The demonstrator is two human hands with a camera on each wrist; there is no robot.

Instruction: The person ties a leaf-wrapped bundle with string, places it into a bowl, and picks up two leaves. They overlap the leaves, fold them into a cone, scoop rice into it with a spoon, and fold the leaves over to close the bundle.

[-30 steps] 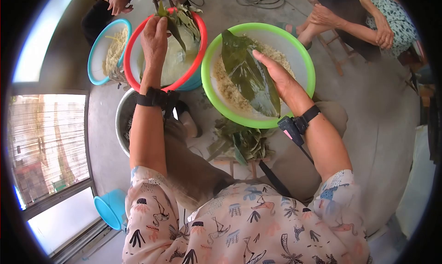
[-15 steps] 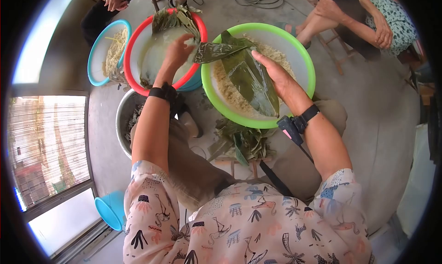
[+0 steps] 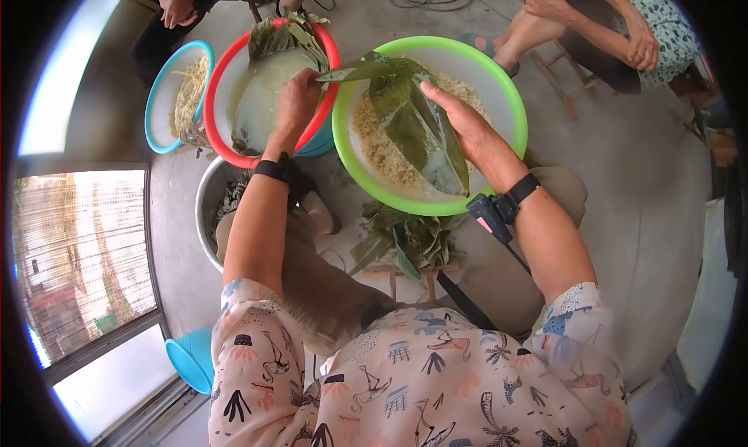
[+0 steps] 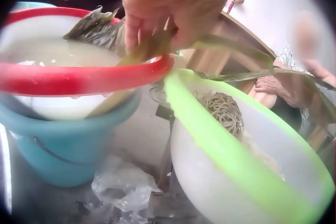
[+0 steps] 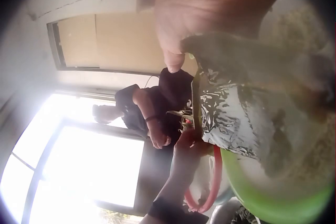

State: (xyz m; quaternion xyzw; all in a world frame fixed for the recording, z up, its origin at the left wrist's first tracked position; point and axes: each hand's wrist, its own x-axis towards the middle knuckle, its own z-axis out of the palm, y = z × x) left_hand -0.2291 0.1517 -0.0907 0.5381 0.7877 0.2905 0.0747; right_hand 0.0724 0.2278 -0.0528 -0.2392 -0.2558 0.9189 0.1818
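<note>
Three basins in a row at the far side, largest first. Green basin [image 3: 405, 205] on the right, part-filled with rice [image 3: 374, 147]. Red basin [image 3: 212, 108] to its left, rims just about touching, with cloudy water and soaking leaves [image 3: 284, 34] at its far edge. Blue basin [image 3: 149, 108] far left, with pale strands inside. Nearer, on the left, a metal pot [image 3: 204, 213]; near the middle, just below the green basin, a heap of leaves [image 3: 405, 241]. Probably set close together for easy reach from the seat.

Over the rice, a broad leaf [image 3: 417, 135], lying lengthwise from far to near on the right hand [image 3: 460, 124]. Fingers stretched out straight along its right edge, bearing it rather than clasping it. Likely held flat and above the basin for catching drips and grains below.

Across its far end, a narrow leaf [image 3: 362, 69], pinched at its left end by the curled fingers of the left hand [image 3: 296, 100], just at the red basin's right rim. Tip reaching right, over the green basin.

Against a second ago: left hand no longer up at the soaking leaves but nearer and further right, with the narrow leaf drawn out of the water. Against half a second ago: narrow leaf a little further over the broad one. Right hand and broad leaf much as before.
</note>
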